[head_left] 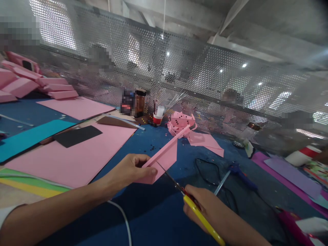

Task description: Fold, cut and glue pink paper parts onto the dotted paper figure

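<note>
Folded pink paper (166, 153) is pinched by the left grip (129, 172), presumably for steadiness; scissors (201, 216), angled across it, are enclosed by the right grip (211, 206).

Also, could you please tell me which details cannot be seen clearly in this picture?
- Head view, left hand: some fingers are hidden behind the folded pink paper.
- Head view, yellow-handled scissors: the right hand covers part of the handles.
- Head view, item beside the dark-lidded jar: pixelation hides its details.
- Head view, background: blurred behind the perforated metal screen.
</note>
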Motion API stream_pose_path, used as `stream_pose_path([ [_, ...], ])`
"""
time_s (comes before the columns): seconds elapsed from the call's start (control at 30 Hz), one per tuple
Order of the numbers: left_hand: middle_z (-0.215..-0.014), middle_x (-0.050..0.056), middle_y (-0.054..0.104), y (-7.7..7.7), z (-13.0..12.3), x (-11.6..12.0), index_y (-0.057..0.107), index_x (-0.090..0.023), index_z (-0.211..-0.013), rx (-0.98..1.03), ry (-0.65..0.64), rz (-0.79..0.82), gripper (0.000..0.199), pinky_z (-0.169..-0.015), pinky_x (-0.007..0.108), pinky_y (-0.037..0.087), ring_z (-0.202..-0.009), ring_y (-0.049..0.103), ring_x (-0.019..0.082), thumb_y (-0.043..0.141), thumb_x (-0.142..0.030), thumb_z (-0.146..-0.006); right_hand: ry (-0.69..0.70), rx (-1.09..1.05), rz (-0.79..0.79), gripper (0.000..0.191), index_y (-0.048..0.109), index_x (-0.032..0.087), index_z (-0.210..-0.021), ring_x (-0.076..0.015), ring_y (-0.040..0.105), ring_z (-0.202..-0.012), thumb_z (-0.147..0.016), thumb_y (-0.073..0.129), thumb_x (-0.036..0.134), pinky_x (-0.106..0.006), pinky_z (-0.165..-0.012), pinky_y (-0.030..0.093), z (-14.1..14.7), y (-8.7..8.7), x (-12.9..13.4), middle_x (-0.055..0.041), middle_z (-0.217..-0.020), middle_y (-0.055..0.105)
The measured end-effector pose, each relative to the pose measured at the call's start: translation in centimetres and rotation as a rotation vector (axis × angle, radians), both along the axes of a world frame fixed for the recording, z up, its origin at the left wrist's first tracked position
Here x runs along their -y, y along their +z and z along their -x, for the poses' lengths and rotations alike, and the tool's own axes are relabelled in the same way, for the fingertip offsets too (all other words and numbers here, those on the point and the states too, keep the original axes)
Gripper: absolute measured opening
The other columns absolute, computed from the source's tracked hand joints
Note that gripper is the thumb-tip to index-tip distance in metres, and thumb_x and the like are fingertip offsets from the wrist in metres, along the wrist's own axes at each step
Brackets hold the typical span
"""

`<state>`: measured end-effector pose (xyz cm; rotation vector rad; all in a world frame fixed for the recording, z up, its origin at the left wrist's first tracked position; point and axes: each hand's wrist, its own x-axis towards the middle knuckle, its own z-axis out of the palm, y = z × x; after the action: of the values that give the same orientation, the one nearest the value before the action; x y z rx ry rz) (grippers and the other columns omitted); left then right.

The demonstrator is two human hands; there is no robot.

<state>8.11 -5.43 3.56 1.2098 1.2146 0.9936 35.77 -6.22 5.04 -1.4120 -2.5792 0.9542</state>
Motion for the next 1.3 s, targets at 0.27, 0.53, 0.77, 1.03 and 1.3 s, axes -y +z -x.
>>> stream_pose_path([
  [0.27,-0.072,0.001,0.069,-0.1,0.1,0.0,0.078,-0.019,-0.078,0.009,-0.001,0.006,0.026,-0.062,0.025,0.047,-0.066,0.060,0.016,0.085,-0.039,-0.063,0.013,0.008,0.003,0.016,0.048,0.021,-0.080,-0.0110,0.042,-0.063,-0.095,0.053,0.025,-0.025,-0.054,0.025,-0.2,-0.5,0.0,0.0020,-0.074,0.057],
  [0.53,-0.069,0.000,0.068,-0.4,0.1,-0.1,0.077,-0.019,-0.075,0.019,-0.001,0.010,0.023,-0.060,0.024,0.045,-0.063,0.059,0.015,0.086,-0.037,-0.063,0.026,-0.025,-0.018,0.019,0.046,0.021,-0.077,-0.0103,0.040,-0.060,-0.095,0.053,0.024,-0.025,-0.052,0.023,-0.3,-0.9,-0.3,0.0034,-0.070,0.054],
  [0.77,-0.065,-0.002,0.064,-1.1,0.4,-0.6,0.074,-0.017,-0.076,0.009,-0.037,0.024,0.027,-0.057,0.022,0.041,-0.061,0.055,0.013,0.087,-0.038,-0.063,0.004,0.013,0.011,0.019,0.047,0.021,-0.078,-0.0105,0.041,-0.061,-0.096,0.051,0.027,-0.025,-0.053,0.025,-0.1,-1.0,-0.3,0.0029,-0.072,0.056],
  [1.03,-0.064,-0.002,0.065,-1.0,0.1,-0.4,0.072,-0.018,-0.072,0.036,0.005,0.001,0.032,-0.058,0.023,0.040,-0.059,0.056,0.012,0.086,-0.045,-0.065,0.015,0.013,-0.042,0.015,0.048,0.021,-0.077,-0.0104,0.039,-0.060,-0.091,0.054,0.023,-0.026,-0.052,0.020,-0.3,-1.7,-0.5,0.0036,-0.069,0.053],
  [1.3,-0.064,-0.002,0.066,-1.1,0.1,-0.4,0.073,-0.017,-0.073,0.070,-0.006,0.004,0.032,-0.059,0.022,0.040,-0.060,0.055,0.011,0.088,-0.044,-0.065,0.019,-0.024,-0.048,0.018,0.044,0.021,-0.076,-0.0098,0.037,-0.059,-0.090,0.055,0.022,-0.026,-0.051,0.018,-0.8,-2.7,-0.8,0.0044,-0.068,0.051],
])
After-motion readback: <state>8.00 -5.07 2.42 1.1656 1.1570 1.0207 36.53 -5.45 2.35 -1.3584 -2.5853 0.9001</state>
